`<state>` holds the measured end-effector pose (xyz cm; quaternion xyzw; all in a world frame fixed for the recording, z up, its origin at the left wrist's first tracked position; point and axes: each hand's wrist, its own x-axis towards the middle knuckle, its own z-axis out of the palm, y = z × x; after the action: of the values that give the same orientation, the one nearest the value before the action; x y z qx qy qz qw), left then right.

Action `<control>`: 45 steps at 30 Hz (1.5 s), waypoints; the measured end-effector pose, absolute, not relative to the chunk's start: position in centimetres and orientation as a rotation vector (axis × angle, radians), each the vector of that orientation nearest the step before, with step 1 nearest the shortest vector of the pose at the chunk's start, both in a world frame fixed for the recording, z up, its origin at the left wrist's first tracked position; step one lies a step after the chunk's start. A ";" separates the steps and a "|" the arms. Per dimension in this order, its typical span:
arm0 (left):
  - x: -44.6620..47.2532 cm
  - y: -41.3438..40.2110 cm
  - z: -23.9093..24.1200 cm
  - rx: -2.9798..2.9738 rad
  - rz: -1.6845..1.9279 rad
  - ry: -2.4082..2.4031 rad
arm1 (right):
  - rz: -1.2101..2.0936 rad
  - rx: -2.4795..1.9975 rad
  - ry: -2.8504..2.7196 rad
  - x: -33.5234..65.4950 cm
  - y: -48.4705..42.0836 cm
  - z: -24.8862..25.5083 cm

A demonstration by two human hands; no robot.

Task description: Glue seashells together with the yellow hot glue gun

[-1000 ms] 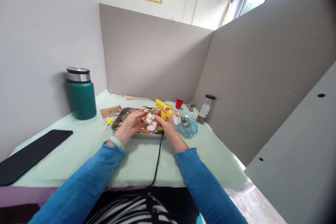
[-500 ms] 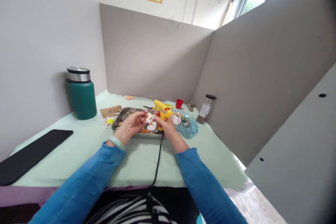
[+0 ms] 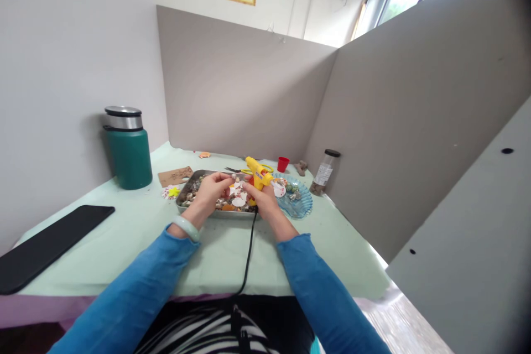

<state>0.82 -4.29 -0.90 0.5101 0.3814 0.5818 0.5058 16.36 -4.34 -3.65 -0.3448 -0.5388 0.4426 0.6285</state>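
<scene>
My right hand (image 3: 265, 199) is closed around a yellow hot glue gun (image 3: 259, 172), whose black cord runs down toward me over the table edge. To its left, my left hand (image 3: 213, 191) pinches a small, pale, shell-like piece (image 3: 234, 176) between thumb and fingertips. Both hands are over a metal tray (image 3: 182, 206) filled with small shells and stones, with white flat pieces (image 3: 238, 202) among them. Part of the tray is hidden by my hands.
Behind the tray lie yellow-handled scissors (image 3: 236, 170) and a red cup (image 3: 282, 164). A blue scalloped plate (image 3: 305, 204) and a jar (image 3: 326, 174) stand right. A green bottle (image 3: 130, 157), brown card (image 3: 174, 176) and black slab (image 3: 53, 243) are left. Grey partitions (image 3: 244, 88) surround the table.
My left hand has moved slightly to the right and turned, bringing the small piece nearer the glue gun. My right hand has stayed nearly still.
</scene>
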 end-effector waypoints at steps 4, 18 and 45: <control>1.1 -4.3 -1.3 1.462 1.470 1.074 | 1.024 -0.771 -1.230 16.3 -4.6 -3.4; 0.9 -3.9 -2.6 2.405 1.639 1.241 | 1.006 -0.756 -1.176 16.2 -3.9 -3.7; 0.4 -3.7 -2.8 2.673 1.308 1.260 | 1.010 -0.839 -1.270 16.2 -4.3 -3.2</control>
<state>0.44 -3.71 -2.75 0.8263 0.3895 0.4043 -0.0450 16.24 -4.33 -3.23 -0.3634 -0.5504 0.4377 0.6111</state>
